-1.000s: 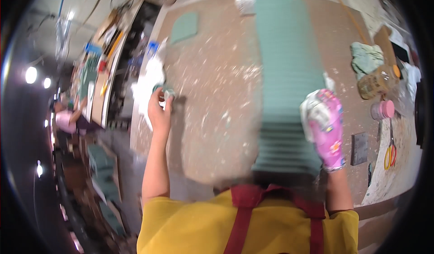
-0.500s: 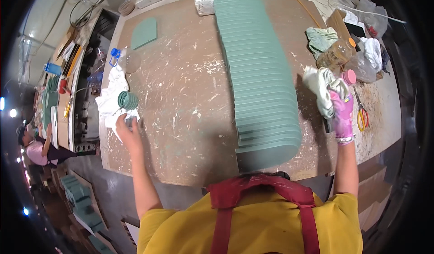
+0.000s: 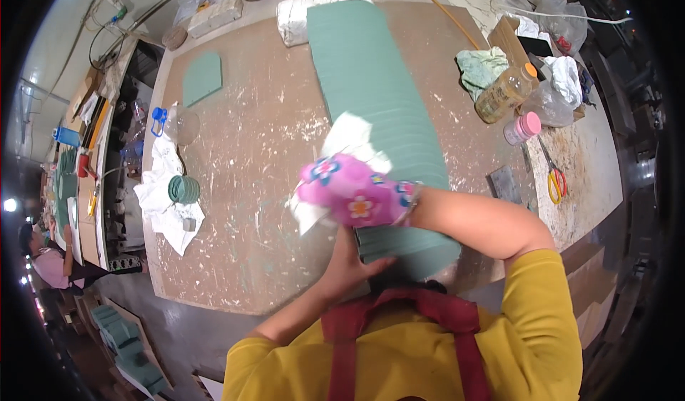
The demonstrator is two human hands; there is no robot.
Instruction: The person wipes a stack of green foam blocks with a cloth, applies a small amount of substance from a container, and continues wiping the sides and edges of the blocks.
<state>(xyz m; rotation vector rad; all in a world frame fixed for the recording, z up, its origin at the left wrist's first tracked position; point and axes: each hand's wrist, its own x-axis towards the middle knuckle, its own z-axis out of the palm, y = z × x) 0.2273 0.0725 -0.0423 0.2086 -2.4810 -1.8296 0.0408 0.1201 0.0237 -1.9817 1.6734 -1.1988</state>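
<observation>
A long row of green, round-ended flat pieces lies overlapping down the middle of the table. My right hand, in a pink flowered glove, is closed on a white cloth over the row's left edge near its close end. The cloth sticks out on both sides of the glove and looks slightly blurred. Just below the glove is my bare left hand, at the nearest piece. Its thumb is stretched across that piece, apart from the fingers, which the glove partly hides.
One loose green piece lies far left. Nearer are a clear jug, a white rag and a green coil. To the right stand an orange-capped bottle, a pink-lidded jar, scissors and a dark block.
My right hand has swung left with the cloth from the table's right side to the row. My left hand has left the small block on the white rag and come to the row's near end.
</observation>
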